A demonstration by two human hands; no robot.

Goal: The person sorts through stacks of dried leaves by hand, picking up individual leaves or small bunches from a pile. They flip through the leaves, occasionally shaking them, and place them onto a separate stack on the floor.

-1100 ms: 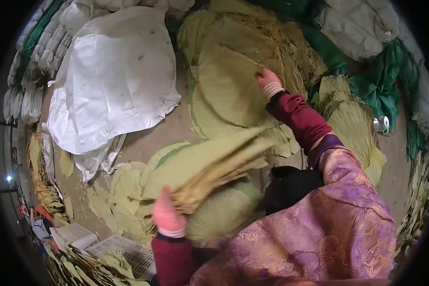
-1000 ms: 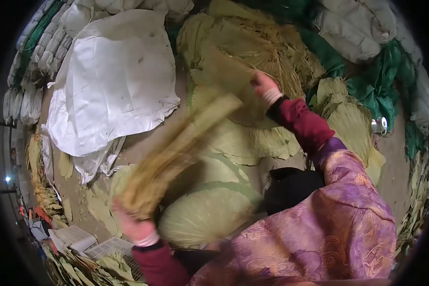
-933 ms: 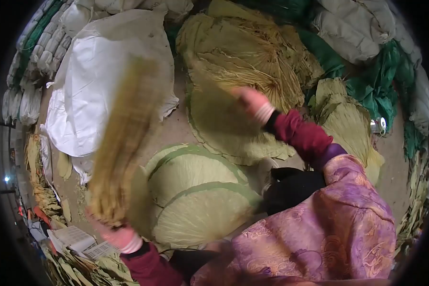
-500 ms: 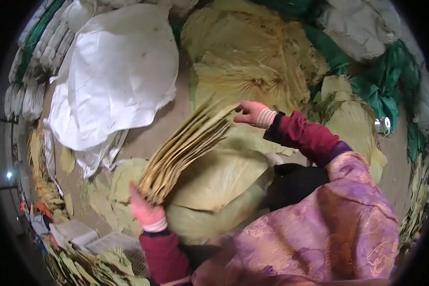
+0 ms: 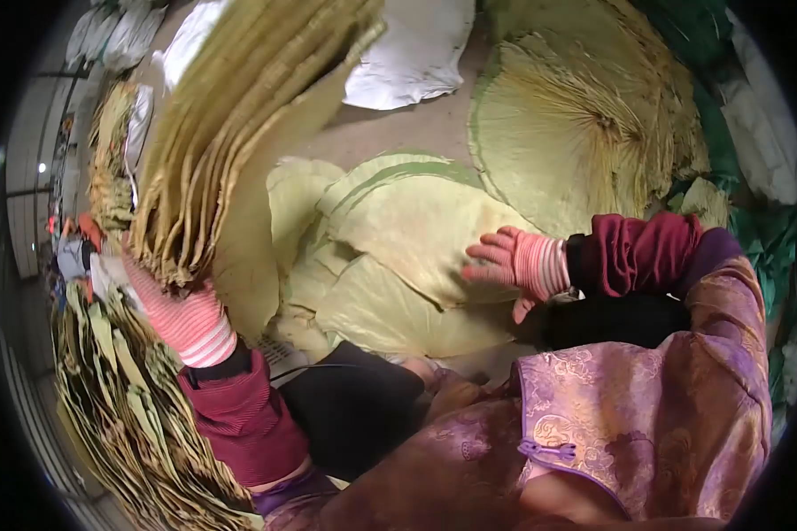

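My left hand [image 5: 177,310], in a pink striped glove, grips the lower end of a thick bundle of folded dried leaves [image 5: 239,133]. The bundle stands raised at the upper left and its top runs out of view. My right hand [image 5: 521,265], in a matching glove, is open with fingers spread, over the right edge of large flat pale green leaves [image 5: 425,221] lying in front of me. Nothing is held in it.
A pile of large round leaves [image 5: 584,115] lies at the upper right. White sacks [image 5: 412,53] are at the top. Stacked folded leaves [image 5: 133,407] fill the lower left. Green plastic [image 5: 757,257] is at the right. A person in orange and grey [image 5: 73,252] is far left.
The bundle has been lifted up and left in my left hand. My right hand has let go of its far end and opened above the flat leaves. The camera view has shifted.
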